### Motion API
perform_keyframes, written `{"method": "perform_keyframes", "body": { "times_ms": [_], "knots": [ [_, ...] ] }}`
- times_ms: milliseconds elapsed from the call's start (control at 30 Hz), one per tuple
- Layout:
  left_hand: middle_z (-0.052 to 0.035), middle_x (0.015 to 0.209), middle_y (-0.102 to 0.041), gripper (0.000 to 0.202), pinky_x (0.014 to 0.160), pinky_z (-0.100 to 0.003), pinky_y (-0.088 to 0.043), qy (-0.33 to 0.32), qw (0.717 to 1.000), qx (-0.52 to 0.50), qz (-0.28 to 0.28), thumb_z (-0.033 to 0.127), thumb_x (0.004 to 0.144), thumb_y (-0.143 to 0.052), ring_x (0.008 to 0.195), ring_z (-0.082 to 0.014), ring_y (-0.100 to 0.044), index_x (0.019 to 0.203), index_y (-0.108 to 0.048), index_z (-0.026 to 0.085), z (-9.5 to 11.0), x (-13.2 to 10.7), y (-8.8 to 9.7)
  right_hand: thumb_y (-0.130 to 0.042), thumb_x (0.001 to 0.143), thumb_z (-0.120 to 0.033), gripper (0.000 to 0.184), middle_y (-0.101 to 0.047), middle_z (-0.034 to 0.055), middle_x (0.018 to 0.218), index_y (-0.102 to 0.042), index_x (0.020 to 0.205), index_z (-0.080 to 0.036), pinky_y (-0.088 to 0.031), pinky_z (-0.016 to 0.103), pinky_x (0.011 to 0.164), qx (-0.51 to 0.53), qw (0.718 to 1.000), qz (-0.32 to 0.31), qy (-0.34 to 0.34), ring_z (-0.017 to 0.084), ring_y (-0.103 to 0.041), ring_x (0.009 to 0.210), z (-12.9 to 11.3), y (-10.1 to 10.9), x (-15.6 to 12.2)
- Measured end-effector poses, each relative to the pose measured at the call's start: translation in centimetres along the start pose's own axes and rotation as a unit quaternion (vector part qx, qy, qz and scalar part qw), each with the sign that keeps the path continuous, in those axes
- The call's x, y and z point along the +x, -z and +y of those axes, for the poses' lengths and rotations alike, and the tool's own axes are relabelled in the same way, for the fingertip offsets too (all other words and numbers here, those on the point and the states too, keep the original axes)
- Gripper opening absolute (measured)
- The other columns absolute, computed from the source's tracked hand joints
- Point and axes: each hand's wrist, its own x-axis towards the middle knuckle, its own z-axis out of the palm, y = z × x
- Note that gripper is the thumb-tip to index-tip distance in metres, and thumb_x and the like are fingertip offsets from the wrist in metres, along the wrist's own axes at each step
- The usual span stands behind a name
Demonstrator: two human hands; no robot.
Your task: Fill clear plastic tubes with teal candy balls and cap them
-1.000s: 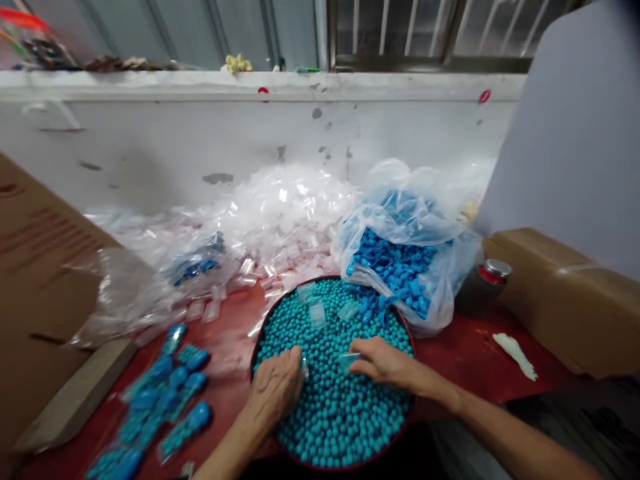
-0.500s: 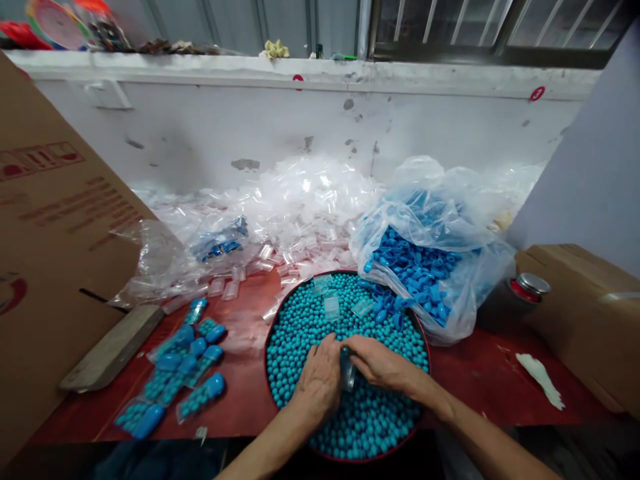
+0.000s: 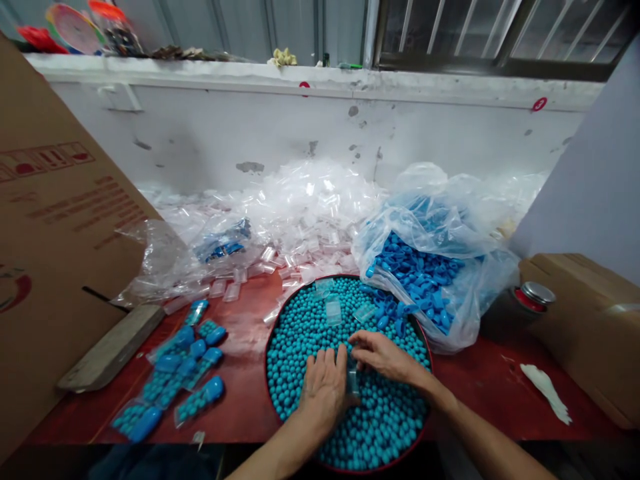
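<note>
A round red-rimmed tub is filled with small teal balls. Over the balls, my left hand has its fingers stretched forward and its thumb under a small clear plastic case, which it holds upright against the palm side. My right hand is just right of the case's upper end, fingers bent and slightly apart, with nothing visible between them. Further back on the balls lie loose clear cases and several blue caps.
Filled cases with blue caps lie left on the red table, beside a grey bar. Behind are a heap of clear cases and a bag of blue caps. Cardboard boxes flank both sides; a jar stands right.
My right hand has shifted slightly right, and its fingers have spread from the case's top. My left hand's fingers look straighter. The whole view has dipped a little.
</note>
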Motion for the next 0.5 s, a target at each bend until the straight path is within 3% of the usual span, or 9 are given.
{"method": "perform_keyframes", "body": {
  "times_ms": [100, 167, 233, 367, 500],
  "knots": [
    [-0.0181, 0.120, -0.048, 0.081, 0.093, -0.052, -0.030, -0.024, 0.999, 0.014, 0.039, 0.056, 0.058, -0.061, 0.112, -0.0346, -0.040, 0.123, -0.040, 0.012, -0.1, 0.0, -1.1, -0.040, 0.083, -0.023, 0.022, -0.060, 0.0049, 0.093, -0.055, 0.098, -0.018, -0.041, 0.026, 0.077, -0.178, 0.979, 0.101, 0.013, 0.016, -0.056, 0.087, -0.8, 0.8, 0.6],
    [-0.0172, 0.120, -0.048, 0.081, 0.093, -0.051, -0.031, -0.033, 0.998, 0.018, 0.051, 0.059, 0.058, -0.058, 0.112, -0.0339, -0.040, 0.122, -0.041, 0.013, -0.2, -0.1, -1.3, -0.041, 0.083, -0.026, 0.026, -0.058, 0.0088, 0.098, -0.052, 0.104, -0.017, -0.040, 0.028, 0.077, -0.300, 0.935, 0.182, -0.046, 0.019, -0.054, 0.093, -1.1, 1.7, 1.6],
    [-0.0164, 0.121, -0.047, 0.079, 0.094, -0.049, -0.030, -0.034, 0.998, 0.019, 0.047, 0.059, 0.060, -0.057, 0.113, -0.0328, -0.039, 0.122, -0.041, 0.013, -0.1, -0.3, -1.1, -0.045, 0.081, -0.029, 0.029, -0.055, 0.0127, 0.098, -0.050, 0.106, -0.015, -0.041, 0.031, 0.072, -0.372, 0.899, 0.204, -0.111, 0.023, -0.054, 0.090, -0.8, 2.5, 2.9],
    [-0.0165, 0.125, -0.042, 0.086, 0.096, -0.050, -0.026, -0.050, 0.999, -0.001, -0.006, 0.061, 0.061, -0.053, 0.116, -0.0329, -0.036, 0.129, -0.029, 0.013, 0.1, -0.5, 0.1, -0.051, 0.078, -0.031, 0.029, -0.056, 0.0110, 0.096, -0.052, 0.102, -0.015, -0.041, 0.030, 0.071, -0.362, 0.910, 0.173, -0.109, 0.022, -0.055, 0.088, 0.3, 3.3, 4.5],
    [-0.0169, 0.127, -0.039, 0.081, 0.095, -0.050, -0.025, -0.083, 0.995, -0.032, -0.034, 0.060, 0.068, -0.047, 0.117, -0.0324, -0.033, 0.131, -0.023, 0.014, 0.0, -0.5, 0.5, -0.044, 0.082, -0.021, 0.033, -0.056, 0.0064, 0.102, -0.044, 0.115, -0.018, -0.040, 0.024, 0.076, -0.311, 0.933, 0.174, -0.048, 0.015, -0.053, 0.092, 0.6, 2.7, 2.7]
  ]
}}
